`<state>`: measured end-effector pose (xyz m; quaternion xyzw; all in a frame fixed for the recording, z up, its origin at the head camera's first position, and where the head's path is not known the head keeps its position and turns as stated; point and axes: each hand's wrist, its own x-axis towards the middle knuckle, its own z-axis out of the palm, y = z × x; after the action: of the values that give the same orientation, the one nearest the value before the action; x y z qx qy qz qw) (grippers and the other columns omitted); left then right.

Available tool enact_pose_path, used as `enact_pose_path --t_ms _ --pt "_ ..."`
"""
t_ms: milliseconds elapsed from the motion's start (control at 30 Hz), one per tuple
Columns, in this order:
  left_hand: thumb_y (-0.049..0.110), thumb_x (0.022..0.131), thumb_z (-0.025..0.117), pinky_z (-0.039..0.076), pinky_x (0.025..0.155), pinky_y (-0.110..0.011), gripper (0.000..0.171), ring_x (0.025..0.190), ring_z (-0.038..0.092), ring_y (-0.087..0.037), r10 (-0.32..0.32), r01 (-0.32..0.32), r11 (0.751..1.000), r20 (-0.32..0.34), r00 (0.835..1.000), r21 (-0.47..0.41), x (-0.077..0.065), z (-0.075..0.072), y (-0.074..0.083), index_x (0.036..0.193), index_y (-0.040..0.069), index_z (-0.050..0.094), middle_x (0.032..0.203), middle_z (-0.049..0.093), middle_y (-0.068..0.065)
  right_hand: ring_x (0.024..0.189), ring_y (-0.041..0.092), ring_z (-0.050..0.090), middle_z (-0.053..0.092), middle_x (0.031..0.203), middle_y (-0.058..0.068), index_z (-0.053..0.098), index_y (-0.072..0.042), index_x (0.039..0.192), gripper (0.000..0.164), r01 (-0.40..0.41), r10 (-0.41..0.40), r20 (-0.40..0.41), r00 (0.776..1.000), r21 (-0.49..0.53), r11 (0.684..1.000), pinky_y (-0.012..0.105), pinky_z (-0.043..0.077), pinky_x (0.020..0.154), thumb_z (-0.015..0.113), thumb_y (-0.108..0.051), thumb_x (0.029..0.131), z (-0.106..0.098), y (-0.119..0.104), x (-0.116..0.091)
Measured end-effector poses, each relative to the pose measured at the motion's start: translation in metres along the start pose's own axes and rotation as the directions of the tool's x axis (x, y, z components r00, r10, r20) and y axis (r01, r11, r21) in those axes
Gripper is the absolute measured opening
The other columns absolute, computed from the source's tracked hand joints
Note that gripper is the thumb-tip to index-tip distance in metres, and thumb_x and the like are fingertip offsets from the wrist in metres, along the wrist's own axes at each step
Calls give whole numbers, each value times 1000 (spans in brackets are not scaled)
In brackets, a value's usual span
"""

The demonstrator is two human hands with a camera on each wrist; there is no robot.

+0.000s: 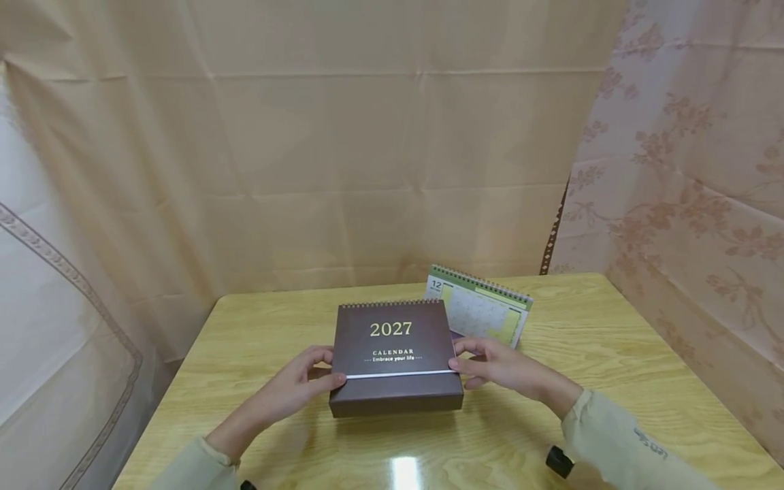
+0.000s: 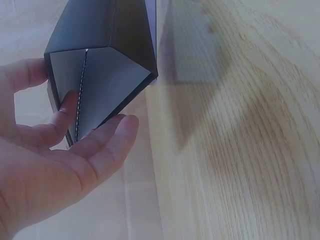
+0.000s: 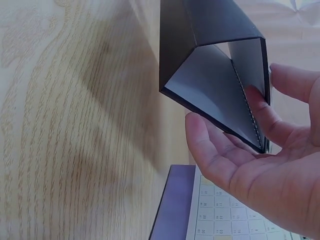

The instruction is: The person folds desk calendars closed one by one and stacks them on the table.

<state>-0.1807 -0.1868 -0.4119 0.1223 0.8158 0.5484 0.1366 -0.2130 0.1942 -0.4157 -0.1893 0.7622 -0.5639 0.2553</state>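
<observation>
A dark brown 2027 desk calendar (image 1: 395,340) faces me, spiral binding along its top, a white page edge showing above its lower fold. My left hand (image 1: 303,381) grips its left side, thumb on the front face. At the opposite side, my right hand (image 1: 499,366) pinches the edge with the thumb in front. Both wrist views look into the calendar's hollow, folded stand (image 2: 100,95); an index finger reaches inside it and other fingers lie under the back panel. In the right wrist view, the stand's grey inner panel (image 3: 215,90) shows above the fingertips.
Behind the brown calendar, to the right, stands a second desk calendar (image 1: 478,306) with a green-topped page marked 12. Both are over a light wood table (image 1: 263,327). A beige curtain (image 1: 367,170) hangs behind, with a floral curtain (image 1: 692,204) on the right.
</observation>
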Motion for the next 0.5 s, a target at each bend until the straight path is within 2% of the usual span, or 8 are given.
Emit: enact_pose_path --t_ms 133,267,367,500 --pt "28 97 70 49 100 -51 31 122 60 -37 -14 14 999 -16 1000 30 1 1 -1 113 3 61 150 43 -23 113 32 63 48 140 25 51 5 136 50 -5 5 -11 1000 17 1000 50 54 93 63 -30 102 1 2 2" --pt "28 98 69 50 99 -51 36 118 63 -33 -4 5 999 -29 1000 41 1 3 -2 121 2 59 144 49 -20 120 35 60 41 148 29 42 7 144 59 3 -2 -15 1000 49 999 52 54 93 64 -29 102 3 2 5" --pt "27 99 69 53 94 -46 44 113 65 -30 8 -7 1000 -29 1000 26 0 3 -2 129 -2 55 135 55 -19 125 37 57 35 155 29 29 6 154 70 12 -12 -3 1000 81 997 51 54 92 63 -27 103 3 1 6" --pt "26 99 68 57 84 -37 53 105 66 -26 17 -17 1000 -30 999 -8 -2 4 -1 136 -7 50 126 59 -19 128 37 55 32 158 26 20 1 160 73 28 -31 22 999 117 993 50 55 91 60 -25 104 3 1 9"
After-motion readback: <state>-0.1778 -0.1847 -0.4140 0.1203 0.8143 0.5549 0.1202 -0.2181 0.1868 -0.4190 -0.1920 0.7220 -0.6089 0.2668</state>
